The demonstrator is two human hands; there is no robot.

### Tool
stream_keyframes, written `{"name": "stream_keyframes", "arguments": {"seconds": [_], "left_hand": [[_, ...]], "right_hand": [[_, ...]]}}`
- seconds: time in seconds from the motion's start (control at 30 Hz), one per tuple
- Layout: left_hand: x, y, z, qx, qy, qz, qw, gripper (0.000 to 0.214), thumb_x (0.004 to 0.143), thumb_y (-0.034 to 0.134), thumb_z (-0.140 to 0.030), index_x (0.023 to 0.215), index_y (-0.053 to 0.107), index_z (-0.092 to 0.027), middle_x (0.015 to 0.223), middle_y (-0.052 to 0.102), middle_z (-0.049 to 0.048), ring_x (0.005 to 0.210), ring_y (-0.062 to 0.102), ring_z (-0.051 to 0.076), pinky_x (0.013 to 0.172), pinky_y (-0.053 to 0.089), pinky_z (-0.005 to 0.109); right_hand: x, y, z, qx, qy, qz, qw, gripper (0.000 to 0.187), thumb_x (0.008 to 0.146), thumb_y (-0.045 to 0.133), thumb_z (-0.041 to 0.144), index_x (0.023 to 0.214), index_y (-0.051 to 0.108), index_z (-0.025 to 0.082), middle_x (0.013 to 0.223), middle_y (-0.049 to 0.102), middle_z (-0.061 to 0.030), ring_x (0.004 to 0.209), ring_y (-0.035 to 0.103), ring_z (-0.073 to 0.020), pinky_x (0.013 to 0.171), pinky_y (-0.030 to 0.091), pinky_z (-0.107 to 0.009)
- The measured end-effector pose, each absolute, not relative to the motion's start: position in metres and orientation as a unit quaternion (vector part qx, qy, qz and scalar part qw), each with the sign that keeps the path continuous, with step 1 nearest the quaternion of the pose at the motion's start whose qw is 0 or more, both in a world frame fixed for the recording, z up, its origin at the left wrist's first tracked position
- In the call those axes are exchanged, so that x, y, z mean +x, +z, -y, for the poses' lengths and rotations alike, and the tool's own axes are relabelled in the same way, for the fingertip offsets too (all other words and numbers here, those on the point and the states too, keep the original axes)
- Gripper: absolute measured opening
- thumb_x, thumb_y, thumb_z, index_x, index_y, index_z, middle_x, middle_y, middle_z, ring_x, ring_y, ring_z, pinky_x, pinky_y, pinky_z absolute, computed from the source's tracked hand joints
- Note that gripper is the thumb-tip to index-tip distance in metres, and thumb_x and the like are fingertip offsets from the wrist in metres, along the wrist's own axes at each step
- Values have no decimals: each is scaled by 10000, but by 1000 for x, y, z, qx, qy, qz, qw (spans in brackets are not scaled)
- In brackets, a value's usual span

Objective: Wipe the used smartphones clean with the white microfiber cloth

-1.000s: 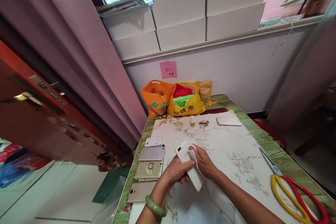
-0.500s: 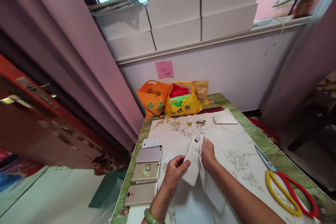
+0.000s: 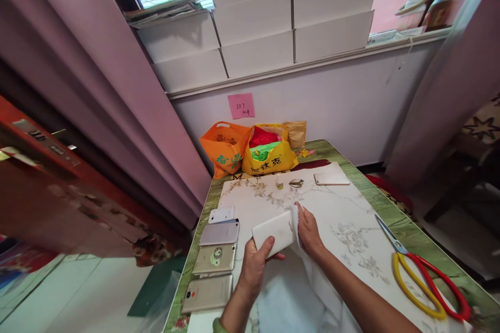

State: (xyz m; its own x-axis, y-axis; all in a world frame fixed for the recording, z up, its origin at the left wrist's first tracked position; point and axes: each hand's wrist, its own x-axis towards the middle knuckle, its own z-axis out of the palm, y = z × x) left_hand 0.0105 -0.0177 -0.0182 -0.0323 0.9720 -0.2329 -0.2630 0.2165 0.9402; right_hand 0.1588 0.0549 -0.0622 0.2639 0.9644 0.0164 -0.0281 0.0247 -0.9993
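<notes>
My left hand [image 3: 255, 265] grips a white phone [image 3: 273, 231] by its near end, back side up, lying almost crosswise above the table. My right hand [image 3: 308, 229] presses a white cloth [image 3: 316, 276] against the phone's right end, fingers closed on the cloth. The cloth trails down over the table toward me. Both hands hover over the pale flowered mat [image 3: 351, 218].
Several phones [image 3: 216, 237] lie in a column along the table's left edge. Another phone [image 3: 331, 179], a small bottle [image 3: 279, 184] and a metal ring [image 3: 296, 183] lie at the far side. Orange bag [image 3: 224, 148] and yellow bag [image 3: 267, 156] stand at the wall. Red-and-yellow scissors [image 3: 422, 276] lie right.
My left hand has turned the white phone from pointing away to lying nearly crosswise. My right hand with the cloth has stayed on the phone's right end. The view has shifted slightly.
</notes>
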Motion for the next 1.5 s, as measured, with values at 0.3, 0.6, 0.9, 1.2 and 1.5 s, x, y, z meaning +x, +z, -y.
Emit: {"name": "stream_keyframes", "arguments": {"seconds": [0.3,0.6,0.9,1.2,1.5], "left_hand": [[-9,0,11,411,442,-483,634,370,745,712,-390,973,673,-101,807,700,89,646,626,195,498,557,311],[11,4,14,486,374,-512,602,306,721,657,-285,981,626,-129,767,658,30,609,616,180,500,572,312],[2,-1,12,495,393,-502,590,290,705,658,-244,964,609,-123,809,648,43,638,618,183,515,589,334],[2,-6,15,500,383,-526,572,317,697,633,-208,1003,634,-127,870,658,45,720,611,179,584,607,338],[17,-14,11,538,340,-539,553,169,708,623,-200,838,664,-99,682,637,33,580,592,151,543,550,277]], "right_hand": [[165,-40,-47,-467,348,732,354,450,980,393,451,628,546,216,554,546,20,530,458,-142,566,272,-243],[129,-26,-33,-531,209,773,278,384,1034,287,357,810,567,220,745,652,-6,660,576,-155,603,287,-257],[146,-40,-39,-553,190,765,268,350,1026,304,322,858,593,217,779,667,-28,699,596,-175,632,342,-266],[150,-64,-37,-468,155,764,416,330,1009,360,386,1101,625,212,1025,659,-86,965,594,-225,889,428,-355],[125,-46,-17,-443,261,714,475,361,1016,372,402,975,688,231,945,725,-46,904,660,-181,846,481,-287]]}}
